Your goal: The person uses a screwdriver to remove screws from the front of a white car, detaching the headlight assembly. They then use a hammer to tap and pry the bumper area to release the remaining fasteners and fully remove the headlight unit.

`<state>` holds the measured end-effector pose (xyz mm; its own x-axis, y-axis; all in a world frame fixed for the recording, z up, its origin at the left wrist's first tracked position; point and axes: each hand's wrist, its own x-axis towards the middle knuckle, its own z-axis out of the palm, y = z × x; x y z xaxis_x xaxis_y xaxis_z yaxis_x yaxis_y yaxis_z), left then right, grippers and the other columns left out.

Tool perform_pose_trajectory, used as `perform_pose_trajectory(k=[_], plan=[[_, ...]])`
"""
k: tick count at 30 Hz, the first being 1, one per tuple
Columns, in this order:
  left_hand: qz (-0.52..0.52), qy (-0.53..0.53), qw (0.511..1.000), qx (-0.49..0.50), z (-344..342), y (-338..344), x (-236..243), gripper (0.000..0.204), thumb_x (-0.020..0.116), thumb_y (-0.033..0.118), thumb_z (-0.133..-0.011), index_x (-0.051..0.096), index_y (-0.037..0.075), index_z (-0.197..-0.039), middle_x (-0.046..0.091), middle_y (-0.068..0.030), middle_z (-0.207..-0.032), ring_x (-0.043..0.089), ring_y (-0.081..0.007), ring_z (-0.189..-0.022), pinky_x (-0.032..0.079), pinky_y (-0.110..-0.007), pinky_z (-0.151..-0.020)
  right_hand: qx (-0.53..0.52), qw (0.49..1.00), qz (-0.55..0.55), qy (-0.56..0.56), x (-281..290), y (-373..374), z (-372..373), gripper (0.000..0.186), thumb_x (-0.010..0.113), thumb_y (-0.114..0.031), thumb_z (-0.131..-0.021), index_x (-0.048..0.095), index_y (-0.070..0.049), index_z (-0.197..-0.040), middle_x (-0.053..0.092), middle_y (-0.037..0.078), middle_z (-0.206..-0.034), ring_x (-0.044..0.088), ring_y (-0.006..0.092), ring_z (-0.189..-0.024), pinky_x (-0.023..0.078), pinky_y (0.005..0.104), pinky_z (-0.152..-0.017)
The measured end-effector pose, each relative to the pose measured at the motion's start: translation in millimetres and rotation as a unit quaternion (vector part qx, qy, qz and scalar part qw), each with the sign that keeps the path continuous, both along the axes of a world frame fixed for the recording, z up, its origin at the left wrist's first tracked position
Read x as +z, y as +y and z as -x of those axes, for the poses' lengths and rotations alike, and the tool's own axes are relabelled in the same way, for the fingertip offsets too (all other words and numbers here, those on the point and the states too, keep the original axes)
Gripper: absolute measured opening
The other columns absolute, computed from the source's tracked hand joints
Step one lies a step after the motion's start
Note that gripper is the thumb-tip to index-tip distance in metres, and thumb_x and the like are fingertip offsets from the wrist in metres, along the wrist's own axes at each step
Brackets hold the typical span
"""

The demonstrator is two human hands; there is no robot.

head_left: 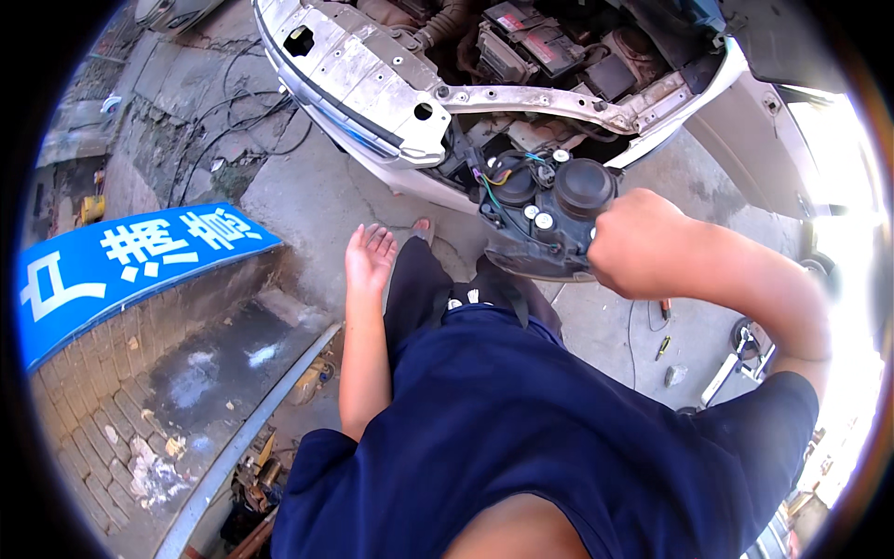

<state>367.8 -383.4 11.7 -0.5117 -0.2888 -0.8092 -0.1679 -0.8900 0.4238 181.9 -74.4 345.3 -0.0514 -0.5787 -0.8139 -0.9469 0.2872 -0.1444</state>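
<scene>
A black car headlight assembly [526, 244] hangs in front of me with its back side up. It shows round black caps, small white-topped fittings and loose coloured wires. My right hand [641, 244] is closed round its right edge; the fingertips are hidden. Empty, with palm up and fingers apart, my left hand [371, 261] is held out left of the headlight, not touching it. Just beyond the headlight is the front of a white car [363, 70], its bumper cover off and its engine bay exposed. A battery [549, 45] sits in the bay.
To my left a blue sign board [70, 321] with white characters lies along a tiled ledge [88, 456]. A metal rail [251, 429] edges it, with rusty parts below. Black cables [247, 126] cross the far-left ground. A screwdriver [663, 348] lies on the floor at right.
</scene>
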Motion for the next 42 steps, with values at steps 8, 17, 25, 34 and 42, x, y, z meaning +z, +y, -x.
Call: perform_pose_trajectory(k=[8,17,25,34,42], plan=[[-0.119,0.043,0.954,-0.271,44,-17,-7,0.054,0.056,0.037,-0.096,0.048,-0.003,-0.132,0.050,-0.0163,-0.131,0.048,-0.0302,-0.123,0.040,-0.043,-0.106,-0.196,0.958,-0.086,0.192,123,-45,-79,0.023,0.067,-0.023,-0.082,0.071,-0.005,-0.068,0.062,0.014,-0.061,0.067,0.0328,-0.067,0.053,0.0418,-0.062],[-0.163,-0.011,0.863,-0.479,58,28,-13,0.067,0.053,0.037,-0.095,0.034,-0.003,-0.145,0.042,-0.0173,-0.144,0.046,-0.0276,-0.126,0.038,-0.045,-0.107,-0.560,0.791,0.028,0.246,183,-11,-272,0.042,0.066,-0.037,-0.087,0.070,0.005,-0.088,0.062,0.027,-0.077,0.062,0.0423,-0.084,0.050,0.0466,-0.078],[-0.061,-0.119,0.843,-0.521,-3,43,3,0.043,0.053,0.037,-0.095,0.053,0.002,-0.121,0.056,-0.0068,-0.117,0.055,-0.0217,-0.108,0.042,-0.043,-0.097,-0.503,0.807,0.166,0.261,138,-5,-432,0.021,0.057,-0.019,-0.091,0.071,-0.006,-0.100,0.059,0.022,-0.081,0.061,0.0362,-0.087,0.049,0.0446,-0.075],[-0.061,-0.180,0.782,-0.594,-40,49,-27,0.035,0.052,0.033,-0.096,0.058,0.000,-0.104,0.063,-0.0111,-0.101,0.059,-0.0236,-0.098,0.044,-0.044,-0.095,-0.857,0.445,0.215,0.143,30,-54,-604,0.032,0.057,-0.021,-0.082,0.066,0.009,-0.075,0.065,0.027,-0.072,0.065,0.0433,-0.070,0.054,0.0495,-0.066],[0.056,-0.225,0.654,-0.720,-9,62,-76,0.027,0.054,0.029,-0.096,0.059,0.002,-0.101,0.064,-0.0078,-0.096,0.061,-0.0216,-0.093,0.046,-0.043,-0.092,-0.934,0.321,0.135,0.078,-12,-115,-731,0.038,0.061,-0.035,-0.088,0.069,0.001,-0.078,0.066,0.021,-0.073,0.064,0.0422,-0.074,0.052,0.0498,-0.069]])
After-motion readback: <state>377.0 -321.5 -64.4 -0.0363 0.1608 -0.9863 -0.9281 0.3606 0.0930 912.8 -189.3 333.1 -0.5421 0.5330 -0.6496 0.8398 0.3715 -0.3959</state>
